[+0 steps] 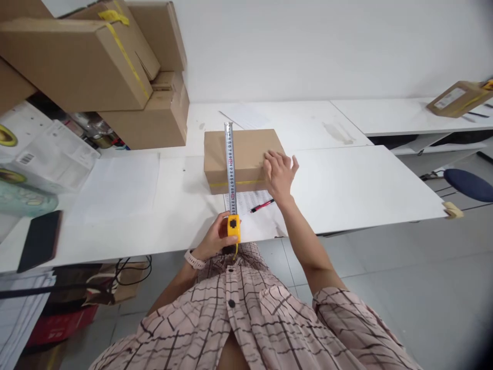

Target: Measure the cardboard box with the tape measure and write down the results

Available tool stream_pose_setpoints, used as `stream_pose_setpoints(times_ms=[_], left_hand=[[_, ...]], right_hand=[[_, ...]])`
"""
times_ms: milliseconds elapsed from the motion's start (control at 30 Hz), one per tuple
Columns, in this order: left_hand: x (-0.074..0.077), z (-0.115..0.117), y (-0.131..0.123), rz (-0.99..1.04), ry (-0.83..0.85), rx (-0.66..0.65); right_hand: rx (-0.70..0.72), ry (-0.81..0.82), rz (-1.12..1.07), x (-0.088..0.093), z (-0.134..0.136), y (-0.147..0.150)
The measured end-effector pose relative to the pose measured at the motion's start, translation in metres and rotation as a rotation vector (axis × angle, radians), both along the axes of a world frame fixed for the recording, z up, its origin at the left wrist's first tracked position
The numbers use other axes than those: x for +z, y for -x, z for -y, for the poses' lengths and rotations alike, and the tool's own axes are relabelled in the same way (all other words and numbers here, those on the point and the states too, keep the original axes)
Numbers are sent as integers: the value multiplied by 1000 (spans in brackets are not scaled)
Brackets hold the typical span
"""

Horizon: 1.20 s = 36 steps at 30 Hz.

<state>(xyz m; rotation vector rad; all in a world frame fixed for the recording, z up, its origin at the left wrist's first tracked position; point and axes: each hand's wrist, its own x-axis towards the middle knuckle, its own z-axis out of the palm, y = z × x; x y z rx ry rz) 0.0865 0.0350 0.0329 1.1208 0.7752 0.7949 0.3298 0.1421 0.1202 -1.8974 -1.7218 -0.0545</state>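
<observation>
My left hand (214, 237) is closed around a yellow tape measure (234, 229) at the table's front edge. Its metal blade (230, 169) is drawn out away from me and passes over the left part of a brown cardboard box (252, 149). The blade's tip reaches a little past the box's far edge. On the box's right end rests my right hand (279, 173), fingers spread, touching the top near the edge. A red and black pen (262, 206) lies on a printed sheet (245, 200) just in front of the box, which partly covers the sheet.
Large cardboard boxes (77, 61) are stacked at the back left. A phone (40, 240), white paper (115, 182) and a green bottle (26, 199) lie on the left. Another small box (458, 98) stands far right, above a dark blue stool (469, 185).
</observation>
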Motion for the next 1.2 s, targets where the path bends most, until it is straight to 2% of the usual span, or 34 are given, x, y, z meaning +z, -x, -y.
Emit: stream_pose_setpoints(times_ms=[200, 300, 367, 467, 600, 700, 800, 900, 1033, 1100, 1200], left_hand=[[31, 18, -2, -323, -171, -186], [38, 31, 1, -407, -257, -264], [39, 38, 5, -454, -308, -265], [38, 47, 11, -500, -319, -229], [35, 54, 11, -470, -244, -121], [33, 54, 8, -434, -292, -43], [34, 44, 6, -452, -400, 18], [38, 20, 4, -524, -562, 124], [41, -25, -6, -728, -795, 243], [39, -44, -14, -835, -872, 249], [31, -62, -24, -965, -936, 203]], right_hand=[[95, -143, -436, 56, 13, -15], [176, -228, -626, 66, 31, -26], [197, -256, -754, 57, 47, -32], [184, -205, -969, 25, 74, -29], [292, 127, -1166, -27, 116, 9], [342, 323, -1230, -54, 136, 40], [251, 264, -1135, -68, 132, 43], [58, 128, -839, -75, 108, 22], [-52, 281, -398, -82, 79, 2], [-83, 361, -261, -84, 74, 4], [-111, 398, -153, -84, 74, 11]])
